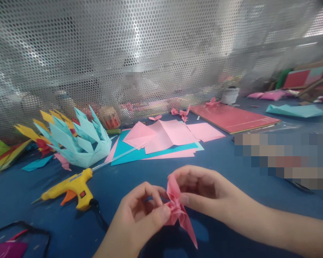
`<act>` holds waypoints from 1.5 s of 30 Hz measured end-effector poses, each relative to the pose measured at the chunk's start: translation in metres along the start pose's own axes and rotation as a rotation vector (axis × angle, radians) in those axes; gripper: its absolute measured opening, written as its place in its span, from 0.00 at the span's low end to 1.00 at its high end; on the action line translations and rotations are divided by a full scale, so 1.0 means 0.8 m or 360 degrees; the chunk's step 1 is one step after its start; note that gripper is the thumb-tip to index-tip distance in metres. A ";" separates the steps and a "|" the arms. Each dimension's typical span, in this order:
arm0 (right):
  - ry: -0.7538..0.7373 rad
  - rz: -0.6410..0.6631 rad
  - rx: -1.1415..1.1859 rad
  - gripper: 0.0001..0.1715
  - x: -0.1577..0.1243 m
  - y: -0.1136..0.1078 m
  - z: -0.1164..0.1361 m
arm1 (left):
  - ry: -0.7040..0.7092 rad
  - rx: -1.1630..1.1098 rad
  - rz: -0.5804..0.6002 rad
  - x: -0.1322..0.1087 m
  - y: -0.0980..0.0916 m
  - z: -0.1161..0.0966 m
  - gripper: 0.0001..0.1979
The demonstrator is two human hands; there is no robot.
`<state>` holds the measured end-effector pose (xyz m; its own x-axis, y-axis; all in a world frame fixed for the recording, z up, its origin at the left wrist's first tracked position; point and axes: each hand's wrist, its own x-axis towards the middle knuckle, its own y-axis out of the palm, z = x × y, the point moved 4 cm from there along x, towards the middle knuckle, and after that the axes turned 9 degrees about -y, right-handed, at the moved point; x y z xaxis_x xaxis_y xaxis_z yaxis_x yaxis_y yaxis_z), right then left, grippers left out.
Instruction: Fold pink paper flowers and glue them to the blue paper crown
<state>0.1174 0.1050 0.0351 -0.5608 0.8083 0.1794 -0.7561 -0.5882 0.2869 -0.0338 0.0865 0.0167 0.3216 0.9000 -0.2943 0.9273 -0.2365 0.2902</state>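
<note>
Between my two hands, above the blue tabletop, is a pink folded-paper piece (174, 204) with pointed, petal-like flaps. My left hand (141, 215) pinches its left side between thumb and fingers. On the other side, my right hand (201, 190) grips an upper flap, its thumb near the folded centre. One long flap hangs down below the hands. Beyond them lie pink paper sheets (172, 134) over a teal sheet (127, 152). A yellow hot glue gun (72, 188) rests on its side to the left, with a clear glue stick in its back end.
A light-blue folded-paper crown (83, 143) stands behind the glue gun. A red board (234, 116) and small pink folded pieces (184, 114) lie toward the back. Perforated metal sheeting (150, 46) closes off the far side. The gun's black cord (98, 213) runs near my left arm.
</note>
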 end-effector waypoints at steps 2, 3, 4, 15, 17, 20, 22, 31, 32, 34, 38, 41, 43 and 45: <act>-0.0002 0.0030 -0.0054 0.12 -0.002 0.000 -0.002 | 0.0017 -0.0047 0.0035 0.001 0.000 0.000 0.11; -0.0005 0.0038 -0.0091 0.15 -0.002 -0.001 -0.003 | 0.0013 -0.0071 0.0045 0.002 -0.001 0.001 0.12; -0.0007 0.0046 -0.0137 0.18 -0.003 -0.001 -0.004 | 0.0001 -0.0099 0.0048 0.003 -0.001 0.001 0.12; -0.0082 -0.0072 -0.0770 0.04 -0.003 -0.003 0.000 | -0.0142 -0.0171 -0.0148 -0.001 0.001 -0.007 0.09; -0.0032 -0.0087 -0.0727 0.05 -0.003 -0.005 -0.002 | -0.0173 -0.0203 -0.0174 -0.002 0.001 -0.008 0.09; 0.0075 -0.0097 -0.0693 0.06 -0.004 -0.006 -0.005 | -0.0179 -0.0243 -0.0140 0.000 0.001 -0.006 0.08; 0.0107 -0.0102 -0.0719 0.06 -0.004 -0.005 -0.004 | -0.0142 -0.0258 -0.0080 0.002 0.000 -0.004 0.07; -0.0009 -0.0222 -0.0761 0.06 -0.008 -0.006 0.001 | -0.0199 -0.0013 -0.0095 -0.003 -0.002 0.000 0.17; 0.0000 -0.0210 -0.0699 0.06 -0.007 -0.006 -0.001 | -0.0197 -0.0018 -0.0100 -0.003 -0.002 0.000 0.17; 0.0031 -0.0199 -0.0577 0.07 -0.007 -0.007 -0.004 | -0.0180 -0.0067 -0.0080 -0.002 -0.001 0.002 0.17; 0.0066 -0.0210 -0.0432 0.08 -0.005 -0.009 -0.006 | -0.0154 -0.0209 -0.0008 0.002 0.001 0.004 0.17; 0.0085 -0.0209 -0.0327 0.07 -0.003 -0.009 -0.005 | -0.0169 -0.0222 -0.0023 0.001 0.001 0.005 0.17; 0.0090 -0.0221 -0.0271 0.07 -0.003 -0.009 -0.004 | -0.0189 -0.0211 -0.0039 0.000 0.001 0.006 0.17; 0.0079 -0.0231 -0.0235 0.06 -0.002 -0.009 -0.003 | -0.0194 -0.0214 -0.0023 -0.001 0.000 0.006 0.16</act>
<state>0.1232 0.1079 0.0302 -0.4558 0.8846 0.0988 -0.8693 -0.4662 0.1644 -0.0328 0.0838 0.0124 0.3372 0.8497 -0.4053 0.9005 -0.1655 0.4021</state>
